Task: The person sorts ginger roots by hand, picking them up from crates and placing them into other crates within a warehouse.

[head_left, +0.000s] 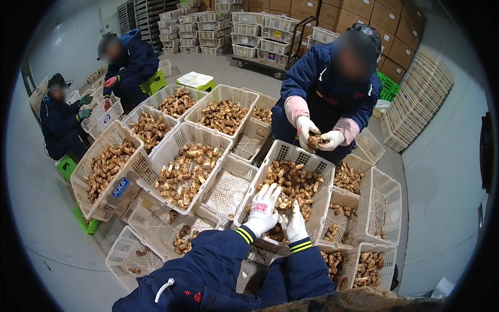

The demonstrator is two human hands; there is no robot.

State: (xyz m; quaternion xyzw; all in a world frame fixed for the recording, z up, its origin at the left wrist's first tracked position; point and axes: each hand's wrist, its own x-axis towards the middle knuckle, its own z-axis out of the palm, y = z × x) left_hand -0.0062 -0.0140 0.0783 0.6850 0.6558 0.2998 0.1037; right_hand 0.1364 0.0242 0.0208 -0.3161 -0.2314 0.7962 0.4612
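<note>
In white printed gloves, both my hands are over the near end of a white perforated crate point(326, 200) of brown, knobbly mushrooms point(301, 179). My left hand point(264, 208) is closed round a pale-stemmed mushroom point(284, 200), its fingers pointing away from me and its back facing up. Close beside it, my right hand point(295, 224) has its fingers bent in toward the left; what lies within them is mostly hidden. Across the crate, a person point(332, 88) in a navy jacket and white gloves holds a mushroom point(314, 140) in both hands.
More mushroom crates point(188, 174) spread out to my left, some tilted on other crates. Smaller crates point(383, 208) stand at the right. Two people point(132, 62) sit at the far left. Behind are a loaded trolley point(265, 65), stacked crates point(421, 93) and cardboard boxes point(358, 15).
</note>
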